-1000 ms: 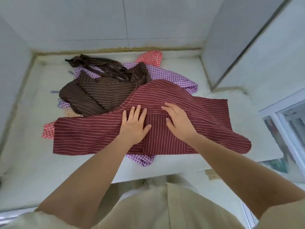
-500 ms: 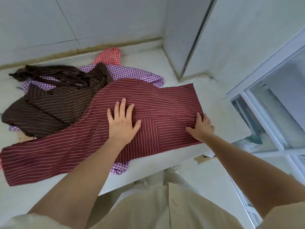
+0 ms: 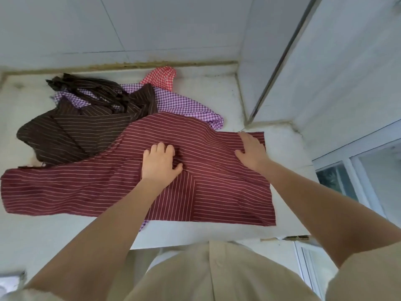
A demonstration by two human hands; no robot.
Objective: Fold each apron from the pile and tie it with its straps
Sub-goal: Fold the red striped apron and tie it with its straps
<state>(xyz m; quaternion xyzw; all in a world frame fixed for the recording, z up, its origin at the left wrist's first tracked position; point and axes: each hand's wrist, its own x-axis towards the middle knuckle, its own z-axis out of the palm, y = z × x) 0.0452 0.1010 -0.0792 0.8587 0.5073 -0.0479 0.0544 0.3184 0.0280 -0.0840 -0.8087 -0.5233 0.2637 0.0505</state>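
maroon apron (image 3: 217, 187): spread on table (image 3: 217, 98), near edge, overlapping pile
left hand (image 3: 160, 164): fingers curled, bunching cloth at apron middle
right hand (image 3: 251, 151): flat, fingers straight, pressing far right corner
pile: brown apron (image 3: 76, 131), purple check apron (image 3: 184, 105), red check apron (image 3: 162, 78) behind

The left hand (image 3: 160, 165), palm down, curls its fingers into the maroon apron (image 3: 217, 192), thumb out toward 3 o'clock. The right hand (image 3: 252, 152), at its 3 o'clock, lies flat, fingers straight toward 11 o'clock. Both forearms are bare.
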